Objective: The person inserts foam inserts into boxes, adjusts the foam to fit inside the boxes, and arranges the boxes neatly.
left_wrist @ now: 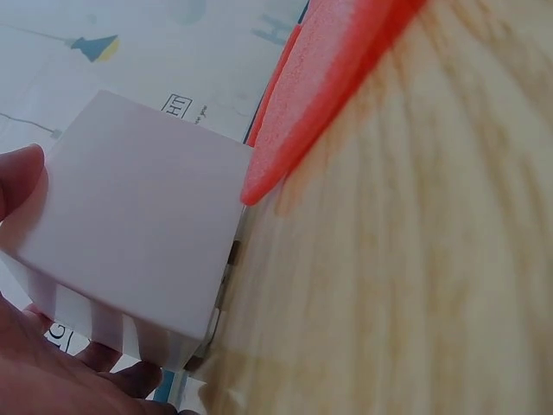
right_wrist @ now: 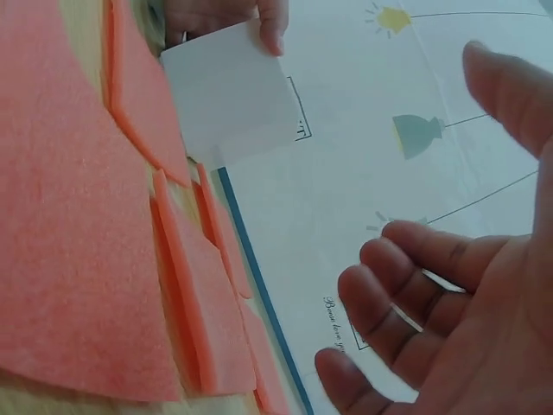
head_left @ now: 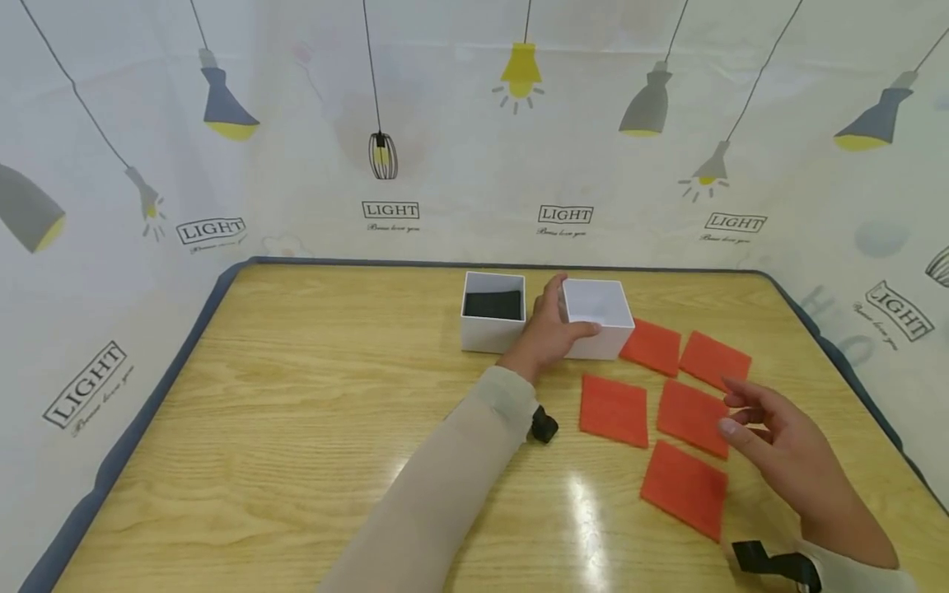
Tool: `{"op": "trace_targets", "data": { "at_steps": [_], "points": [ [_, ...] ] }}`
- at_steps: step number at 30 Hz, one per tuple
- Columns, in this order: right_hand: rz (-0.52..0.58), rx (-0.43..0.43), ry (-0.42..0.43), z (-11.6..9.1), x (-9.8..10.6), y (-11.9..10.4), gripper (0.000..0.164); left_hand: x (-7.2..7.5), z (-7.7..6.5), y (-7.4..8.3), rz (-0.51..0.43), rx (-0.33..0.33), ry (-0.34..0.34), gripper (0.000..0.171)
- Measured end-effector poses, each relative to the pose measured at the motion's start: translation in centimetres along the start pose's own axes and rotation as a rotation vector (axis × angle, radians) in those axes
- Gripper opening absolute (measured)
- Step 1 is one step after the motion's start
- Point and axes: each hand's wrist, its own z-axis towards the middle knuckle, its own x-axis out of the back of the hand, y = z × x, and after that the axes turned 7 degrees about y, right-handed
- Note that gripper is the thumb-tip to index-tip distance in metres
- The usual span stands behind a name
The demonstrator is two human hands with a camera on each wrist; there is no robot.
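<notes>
My left hand (head_left: pixel 547 333) grips a white open-topped box (head_left: pixel 606 344), thumb over the front rim and fingers along its left side. In the left wrist view, the thumb and curled fingers hold the same box (left_wrist: pixel 143 207) at its near faces. Just left of it stands a second white box (head_left: pixel 489 336) with folded dark green cloth-like pieces (head_left: pixel 493 305) inside. Several red square felt-like pieces (head_left: pixel 614 410) lie on the table to the right. My right hand (head_left: pixel 789 449) hovers beside them with relaxed fingers and nothing held.
The wooden table (head_left: pixel 311 395) has a dark blue edge along its back and sides. Behind it hangs a white curtain (head_left: pixel 460 91) printed with lamps and LIGHT lettering. Black straps (head_left: pixel 778 564) sit at both wrists.
</notes>
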Motion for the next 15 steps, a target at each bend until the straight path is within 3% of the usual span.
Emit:
{"op": "trace_targets", "data": {
  "at_steps": [6,15],
  "points": [
    [-0.05,-0.181,-0.152,-1.2,0.1,0.4,0.067,0.0,0.0,0.1,-0.002,0.005,-0.01,0.1],
    [-0.091,-0.278,-0.318,-1.9,-0.4,1.4,0.078,0.2,-0.2,0.2,-0.014,0.001,-0.016,0.099]
  ]
}}
